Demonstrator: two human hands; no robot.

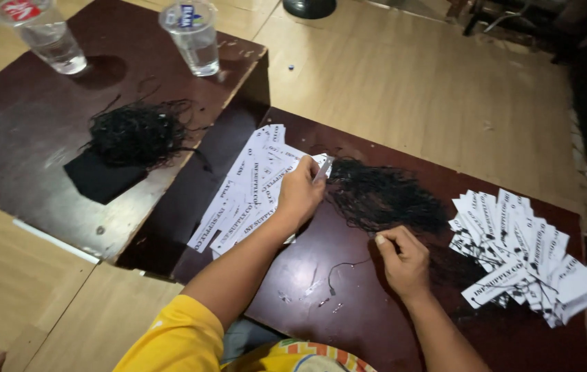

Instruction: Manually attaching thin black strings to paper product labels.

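L hand pinches one white paper tag above the stack of unstrung tags at the dark table's left edge. R hand fingers clenched on a black string pulled from the string tangle mid-table. Strung tags fan by the right edge. Two plastic cups sit on a 2nd table's far edge.

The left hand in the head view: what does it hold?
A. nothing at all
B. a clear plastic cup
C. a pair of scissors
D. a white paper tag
D: the left hand pinches a white paper tag above the pile of tags, while both clear cups stand apart on the other board.
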